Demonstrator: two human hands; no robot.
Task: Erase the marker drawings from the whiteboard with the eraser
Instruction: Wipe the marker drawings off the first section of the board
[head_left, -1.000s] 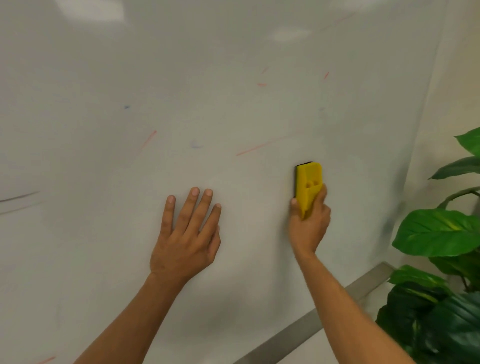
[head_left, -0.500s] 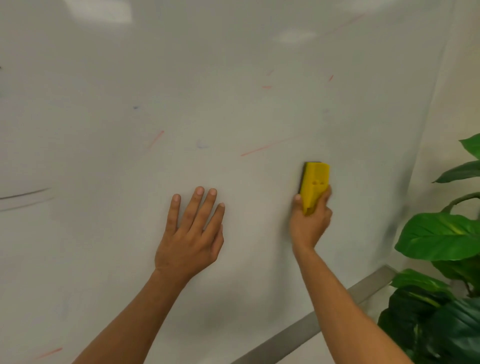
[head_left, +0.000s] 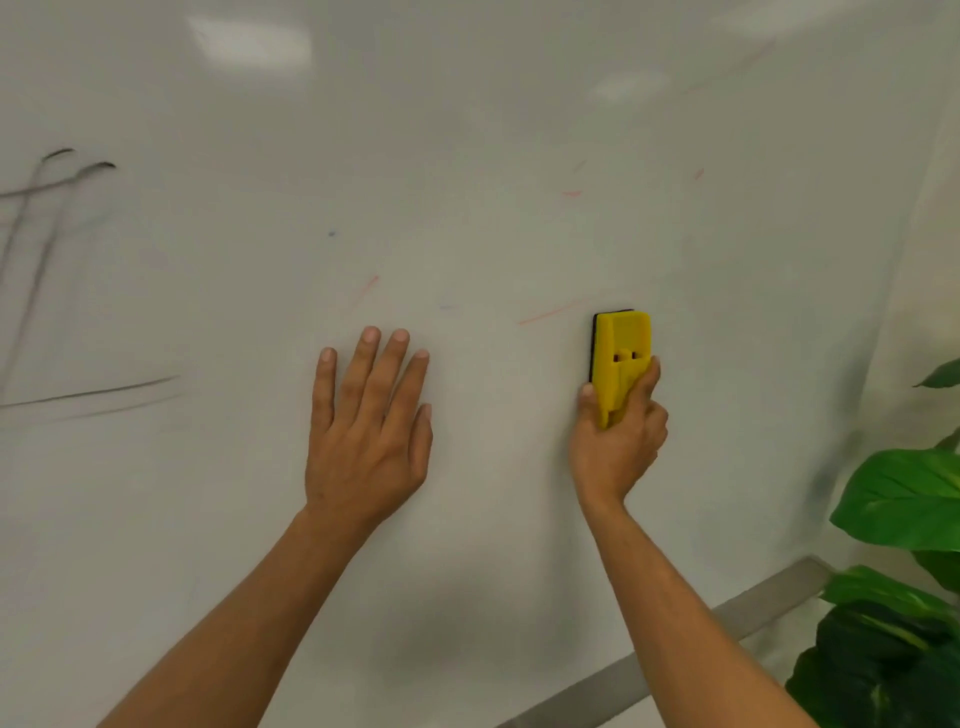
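Right hand (head_left: 615, 441) — fingers grasping yellow eraser (head_left: 618, 358), held upright against whiteboard (head_left: 467, 130) beside a red streak (head_left: 545, 313). Left hand (head_left: 366, 441) flat on board, fingers released.

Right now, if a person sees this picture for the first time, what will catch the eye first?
The yellow eraser stands out first: the right hand grips it upright against the whiteboard, right of centre. Next comes the left hand, laid flat on the board with straight fingers. After that, the black strokes at the far left and the green plant at the lower right draw attention.
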